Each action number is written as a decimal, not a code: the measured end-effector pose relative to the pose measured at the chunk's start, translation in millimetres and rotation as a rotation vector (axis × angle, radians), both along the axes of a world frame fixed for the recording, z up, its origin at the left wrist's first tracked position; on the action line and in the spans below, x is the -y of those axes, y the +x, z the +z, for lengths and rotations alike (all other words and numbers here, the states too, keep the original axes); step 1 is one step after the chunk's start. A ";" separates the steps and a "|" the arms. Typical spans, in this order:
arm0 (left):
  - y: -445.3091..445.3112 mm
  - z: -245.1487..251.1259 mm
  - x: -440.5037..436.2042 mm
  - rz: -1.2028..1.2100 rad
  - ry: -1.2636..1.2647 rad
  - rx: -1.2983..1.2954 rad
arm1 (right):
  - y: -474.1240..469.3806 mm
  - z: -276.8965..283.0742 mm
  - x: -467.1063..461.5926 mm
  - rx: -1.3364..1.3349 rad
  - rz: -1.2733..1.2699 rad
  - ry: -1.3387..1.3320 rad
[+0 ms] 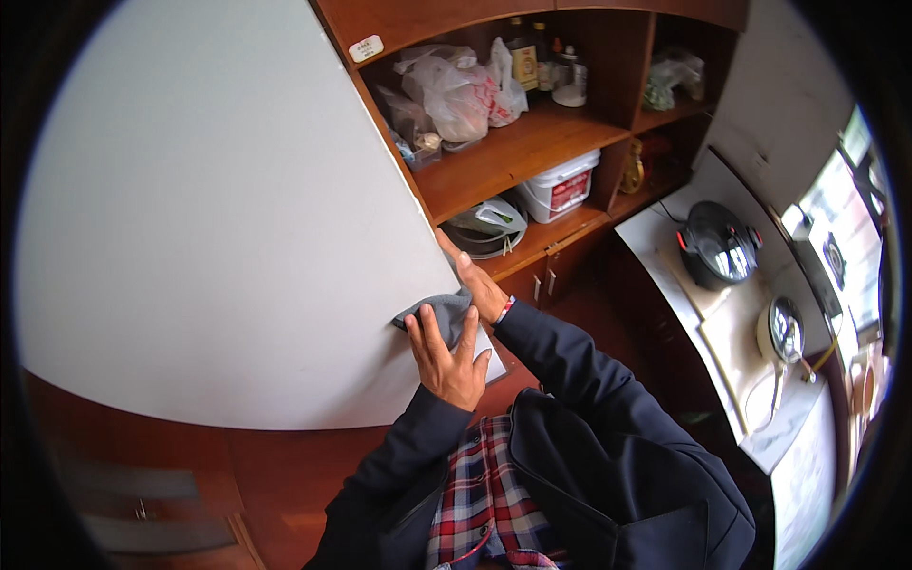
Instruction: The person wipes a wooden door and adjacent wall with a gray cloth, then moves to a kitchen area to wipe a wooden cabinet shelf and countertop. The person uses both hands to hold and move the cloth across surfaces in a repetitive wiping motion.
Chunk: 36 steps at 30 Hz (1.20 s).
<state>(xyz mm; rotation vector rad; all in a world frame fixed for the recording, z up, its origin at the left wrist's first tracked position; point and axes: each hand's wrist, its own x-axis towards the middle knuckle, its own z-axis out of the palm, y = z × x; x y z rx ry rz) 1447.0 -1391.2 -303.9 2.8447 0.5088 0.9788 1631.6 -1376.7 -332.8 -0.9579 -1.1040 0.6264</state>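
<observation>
A large white flat panel (214,214) fills the left half of the head view; its right edge runs beside a wooden shelf unit. Near its lower right corner, a grey cloth (447,313) lies bunched against the surface. My left hand (450,360) presses on the cloth with its fingers spread, its back towards the camera. My right hand (479,281) is just beyond, along the panel's edge, thumb raised, touching or very near the cloth's far end. Whether its fingers grip the cloth or the edge is hidden.
The wooden shelf unit (527,153) holds plastic bags (456,92), bottles (526,64), a white lidded bucket (563,187) and a round pan (474,239). On a counter at right stand a black lidded pot (718,246) and a small lidded saucepan (781,331). Brown cabinets (142,456) lie lower left.
</observation>
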 end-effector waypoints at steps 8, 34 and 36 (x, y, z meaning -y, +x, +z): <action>65.6 -7.1 23.5 0.319 0.023 0.051 | 43.6 17.2 -18.9 0.232 0.113 0.024; 88.9 10.9 52.4 0.364 -0.097 0.204 | 77.9 2.0 -32.9 0.237 0.156 -0.043; 90.0 6.1 53.1 0.361 -0.083 0.218 | 75.1 -4.9 -35.8 0.319 0.142 -0.095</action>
